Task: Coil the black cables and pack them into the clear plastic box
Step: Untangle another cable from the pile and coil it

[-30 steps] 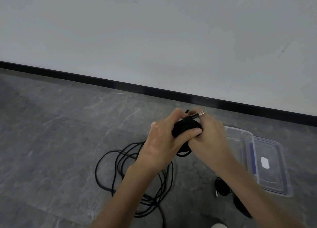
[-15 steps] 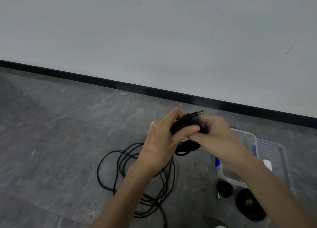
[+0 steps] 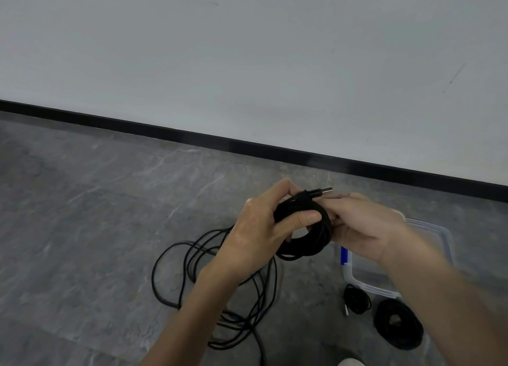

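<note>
Black cable [image 3: 236,321] lies in one loose tangle on the grey floor, at seven o'clock from the two hands. The left hand [image 3: 255,233] curls round the held coil [image 3: 302,251], thumb pressed across its top. One metal-tipped plug [image 3: 321,192] pokes out of it at twelve o'clock. The right hand [image 3: 362,228] grips the coil's three o'clock side, fingers curled. One clear box [image 3: 447,239] sits on the floor under the right wrist. Two more wound cables, a small coil [image 3: 356,299] and a large coil [image 3: 398,327], lie outside it, just beside its near rim.
</note>
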